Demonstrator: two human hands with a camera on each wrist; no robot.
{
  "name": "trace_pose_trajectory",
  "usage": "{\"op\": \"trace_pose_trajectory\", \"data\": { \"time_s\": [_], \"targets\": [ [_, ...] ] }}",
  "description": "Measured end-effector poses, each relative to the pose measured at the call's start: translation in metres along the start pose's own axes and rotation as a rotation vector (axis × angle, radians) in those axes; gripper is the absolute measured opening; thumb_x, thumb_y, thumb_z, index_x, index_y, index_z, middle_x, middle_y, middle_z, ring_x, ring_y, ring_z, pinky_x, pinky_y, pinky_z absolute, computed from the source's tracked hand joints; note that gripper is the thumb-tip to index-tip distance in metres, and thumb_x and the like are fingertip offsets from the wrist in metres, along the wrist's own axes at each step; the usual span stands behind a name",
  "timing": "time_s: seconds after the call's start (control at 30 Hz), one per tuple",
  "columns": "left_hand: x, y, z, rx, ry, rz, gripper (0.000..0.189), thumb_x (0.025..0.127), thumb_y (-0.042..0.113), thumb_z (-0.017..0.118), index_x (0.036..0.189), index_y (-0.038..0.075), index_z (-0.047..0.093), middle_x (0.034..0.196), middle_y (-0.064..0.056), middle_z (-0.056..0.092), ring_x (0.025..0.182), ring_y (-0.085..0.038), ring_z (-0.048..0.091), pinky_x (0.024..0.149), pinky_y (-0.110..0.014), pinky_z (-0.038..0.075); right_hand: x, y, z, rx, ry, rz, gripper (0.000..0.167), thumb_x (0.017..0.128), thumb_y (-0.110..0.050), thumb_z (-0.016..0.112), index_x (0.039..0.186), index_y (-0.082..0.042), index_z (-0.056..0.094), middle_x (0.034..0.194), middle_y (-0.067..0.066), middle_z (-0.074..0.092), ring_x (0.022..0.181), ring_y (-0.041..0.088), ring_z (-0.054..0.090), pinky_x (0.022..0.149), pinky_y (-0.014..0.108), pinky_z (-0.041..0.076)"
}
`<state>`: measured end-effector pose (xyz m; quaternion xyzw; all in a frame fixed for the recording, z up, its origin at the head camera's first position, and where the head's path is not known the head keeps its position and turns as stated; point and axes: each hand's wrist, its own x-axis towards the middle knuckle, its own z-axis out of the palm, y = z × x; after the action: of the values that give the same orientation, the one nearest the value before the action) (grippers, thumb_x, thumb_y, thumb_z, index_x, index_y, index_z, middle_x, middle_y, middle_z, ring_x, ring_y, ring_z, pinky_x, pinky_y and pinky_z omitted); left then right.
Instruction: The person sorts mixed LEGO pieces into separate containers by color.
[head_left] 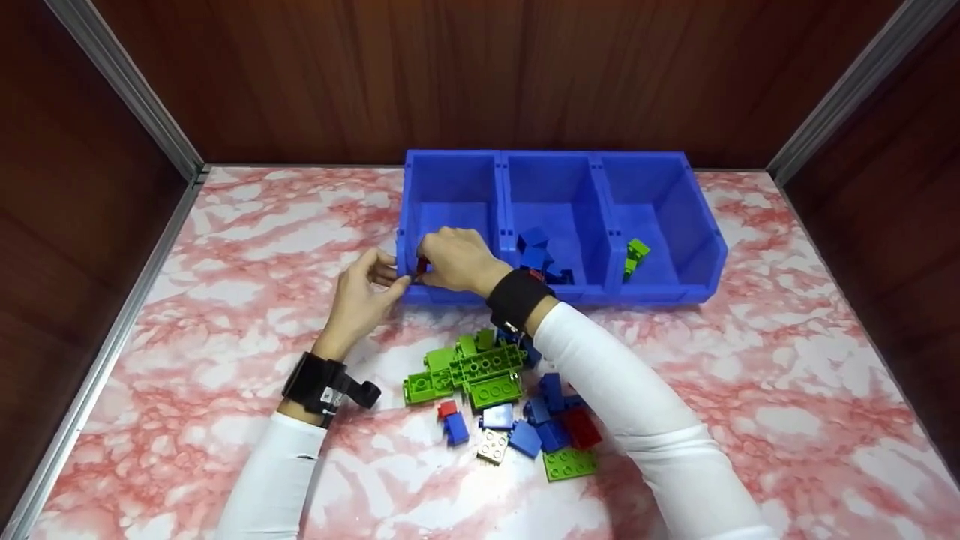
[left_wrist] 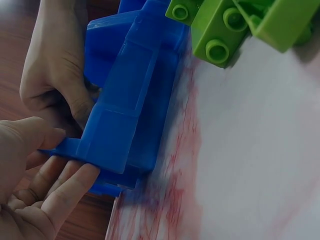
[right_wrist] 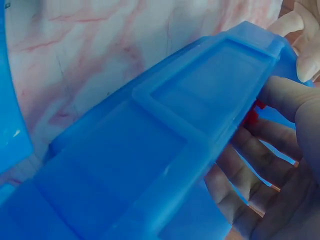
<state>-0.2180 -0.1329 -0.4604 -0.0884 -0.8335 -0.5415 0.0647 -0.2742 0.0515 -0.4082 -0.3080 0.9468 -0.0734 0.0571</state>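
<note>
A row of blue bins (head_left: 656, 294) with three compartments stands at the back of the table. My left hand (head_left: 361, 296) pinches the left bin's front corner; in the left wrist view its thumb lies over the rim and its fingers rest against the outside. Inside that same compartment, my right hand (head_left: 459, 261) holds a small red brick (right_wrist: 253, 113) between thumb and fingers, close to the front wall. Most of the brick is hidden by the hand and the wall. Blue bricks (head_left: 534, 251) lie in the middle compartment, green bricks (head_left: 636, 251) in the right one.
In front of the bins lies a pile of green bricks (head_left: 487, 364). Nearer are several blue bricks (head_left: 527, 438), a red brick (head_left: 580, 427), a cream brick (head_left: 493, 445) and a flat green brick (head_left: 570, 464). Wooden walls (head_left: 480, 82) enclose the table.
</note>
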Motion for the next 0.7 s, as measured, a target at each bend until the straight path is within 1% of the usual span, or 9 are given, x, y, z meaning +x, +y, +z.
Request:
{"op": "trace_pose_trajectory", "data": {
  "time_s": [0.13,0.2,0.27,0.33,0.43,0.47,0.53,0.67,0.7],
  "targets": [
    [0.000,0.000,0.000,0.000,-0.005,-0.015,0.023,0.093,0.005,0.076,0.112,0.002,0.064,0.105,-0.020,0.074,0.096,-0.030,0.070,0.091,-0.040,0.060,-0.005,0.002,-0.003,-0.014,0.019,-0.016,0.030,0.094,-0.043,0.079,0.097,-0.013,0.079,0.093,0.006,0.078,0.083,0.027,0.074,0.075,0.045,0.064],
    [-0.001,-0.001,0.000,0.007,-0.002,-0.012,0.022,0.093,0.006,0.076,0.112,0.002,0.064,0.105,-0.020,0.074,0.096,-0.030,0.070,0.091,-0.042,0.060,-0.009,0.004,-0.006,-0.018,0.036,-0.034,0.030,0.095,-0.043,0.078,0.095,-0.012,0.077,0.091,0.007,0.077,0.081,0.027,0.073,0.073,0.045,0.064],
    [0.000,-0.001,0.000,0.014,0.004,-0.001,0.022,0.093,0.006,0.076,0.111,0.001,0.063,0.103,-0.020,0.074,0.096,-0.031,0.071,0.091,-0.046,0.061,-0.015,0.004,-0.011,-0.018,0.056,-0.051,0.029,0.096,-0.040,0.077,0.100,-0.012,0.078,0.097,0.008,0.079,0.085,0.027,0.075,0.075,0.045,0.065],
    [-0.001,-0.002,0.000,0.024,0.007,0.007,0.022,0.094,0.006,0.076,0.111,0.001,0.063,0.102,-0.021,0.075,0.095,-0.032,0.072,0.091,-0.047,0.061,-0.023,0.004,-0.017,-0.005,0.077,-0.069,0.030,0.097,-0.037,0.076,0.112,-0.012,0.078,0.109,0.008,0.080,0.094,0.028,0.077,0.080,0.045,0.066],
    [-0.001,-0.001,0.000,0.024,0.005,0.009,0.021,0.094,0.006,0.076,0.110,0.001,0.064,0.103,-0.020,0.075,0.095,-0.032,0.072,0.090,-0.044,0.061,-0.039,0.004,-0.027,0.029,0.123,-0.108,0.038,0.098,-0.035,0.076,0.127,-0.012,0.076,0.127,0.009,0.077,0.107,0.028,0.076,0.085,0.044,0.067],
    [-0.001,-0.001,0.000,0.020,0.000,0.004,0.022,0.094,0.006,0.076,0.111,0.001,0.064,0.103,-0.020,0.075,0.095,-0.031,0.071,0.090,-0.043,0.061,-0.046,0.003,-0.031,0.042,0.140,-0.125,0.040,0.098,-0.035,0.076,0.131,-0.012,0.074,0.129,0.009,0.076,0.106,0.028,0.077,0.084,0.043,0.067],
    [-0.001,0.000,0.000,0.014,-0.008,-0.003,0.022,0.094,0.006,0.076,0.112,0.001,0.064,0.105,-0.019,0.075,0.096,-0.030,0.071,0.091,-0.041,0.060,-0.061,0.003,-0.038,0.055,0.180,-0.163,0.041,0.098,-0.035,0.076,0.131,-0.011,0.074,0.127,0.010,0.076,0.102,0.027,0.076,0.080,0.042,0.067],
    [-0.001,0.000,0.000,0.017,-0.011,-0.010,0.023,0.094,0.007,0.076,0.113,0.002,0.064,0.107,-0.019,0.074,0.097,-0.030,0.070,0.092,-0.041,0.060,-0.092,0.005,-0.050,0.057,0.264,-0.224,0.042,0.097,-0.036,0.076,0.130,-0.010,0.074,0.114,0.011,0.076,0.088,0.024,0.073,0.072,0.038,0.066],
    [-0.001,-0.001,0.000,0.021,-0.008,-0.008,0.023,0.094,0.007,0.076,0.113,0.002,0.064,0.107,-0.019,0.074,0.097,-0.030,0.070,0.092,-0.040,0.060,-0.100,0.007,-0.052,0.056,0.282,-0.234,0.042,0.097,-0.037,0.076,0.130,-0.010,0.074,0.113,0.011,0.075,0.089,0.024,0.072,0.072,0.037,0.066]
  ]
}}
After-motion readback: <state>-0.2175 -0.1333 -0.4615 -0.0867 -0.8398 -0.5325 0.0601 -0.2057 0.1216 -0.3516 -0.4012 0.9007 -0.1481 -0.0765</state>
